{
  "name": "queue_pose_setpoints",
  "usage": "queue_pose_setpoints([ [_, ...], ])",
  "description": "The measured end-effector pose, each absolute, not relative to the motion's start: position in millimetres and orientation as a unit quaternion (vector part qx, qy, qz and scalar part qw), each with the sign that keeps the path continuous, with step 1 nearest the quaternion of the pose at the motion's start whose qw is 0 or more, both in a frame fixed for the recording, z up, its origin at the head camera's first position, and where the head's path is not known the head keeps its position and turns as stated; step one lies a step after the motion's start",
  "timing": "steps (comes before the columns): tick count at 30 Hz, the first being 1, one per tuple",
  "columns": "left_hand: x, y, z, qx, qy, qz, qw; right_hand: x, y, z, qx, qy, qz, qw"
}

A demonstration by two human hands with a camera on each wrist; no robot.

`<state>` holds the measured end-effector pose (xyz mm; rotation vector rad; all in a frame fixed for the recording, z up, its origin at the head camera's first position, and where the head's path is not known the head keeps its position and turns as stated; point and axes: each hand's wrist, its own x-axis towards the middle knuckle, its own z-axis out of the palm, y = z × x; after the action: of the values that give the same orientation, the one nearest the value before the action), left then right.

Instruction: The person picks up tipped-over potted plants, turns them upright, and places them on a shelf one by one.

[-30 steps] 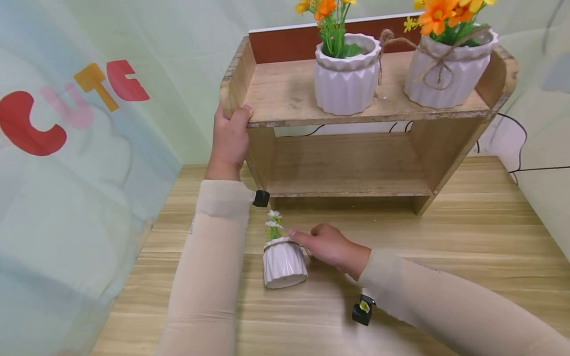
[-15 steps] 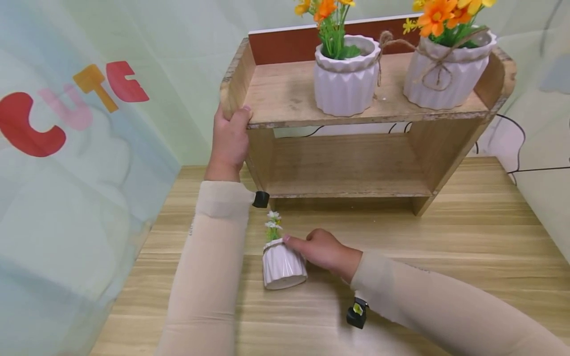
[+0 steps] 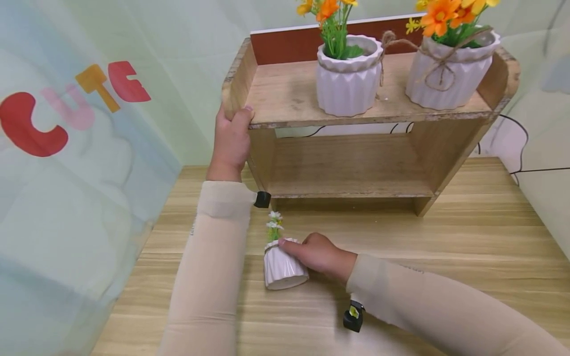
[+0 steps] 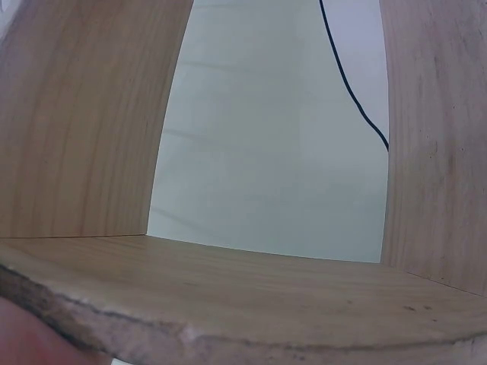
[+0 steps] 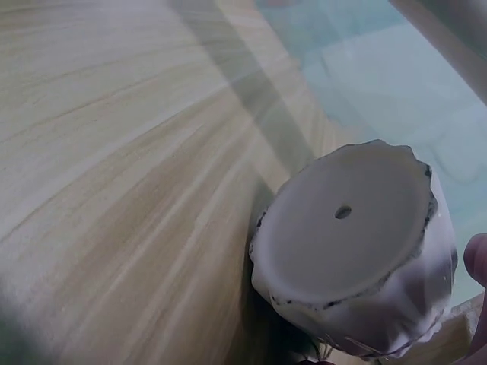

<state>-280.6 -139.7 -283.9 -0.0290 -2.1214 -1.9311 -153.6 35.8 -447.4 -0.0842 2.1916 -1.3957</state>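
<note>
In the head view my left hand grips the left side panel of a small wooden shelf, thumb on the upper board's front edge. A sliver of that hand shows below the wood in the left wrist view. My right hand holds a small white fluted flowerpot with white flowers, its thumb over the rim and the other fingers mostly hidden. The pot lies tipped on the table, flowers towards the shelf. The right wrist view shows its base with a drain hole.
Two white pots, one left and one right, stand on the upper board with orange and yellow flowers. Twine is tied round them. A wood-grain table lies beneath the shelf. Curtain-like cloth with coloured letters hangs at left.
My right hand has moved left onto the fallen pot, its thumb coming over the rim. The pot stays in about the same place, and my left hand keeps its hold on the shelf.
</note>
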Motion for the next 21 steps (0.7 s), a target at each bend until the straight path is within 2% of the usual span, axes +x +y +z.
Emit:
queue_pose_setpoints([
  [14, -281.2, -140.8, -284.7, -0.016, -0.737, -0.662, 0.137, -150.6, 28.5, -450.4, -0.027, 0.785, -0.55, 0.283],
  [21, -280.8, -140.6, -284.8, -0.013, -0.74, -0.658, 0.137, -149.8, 25.7, -450.3, -0.014, 0.789, -0.55, 0.273],
])
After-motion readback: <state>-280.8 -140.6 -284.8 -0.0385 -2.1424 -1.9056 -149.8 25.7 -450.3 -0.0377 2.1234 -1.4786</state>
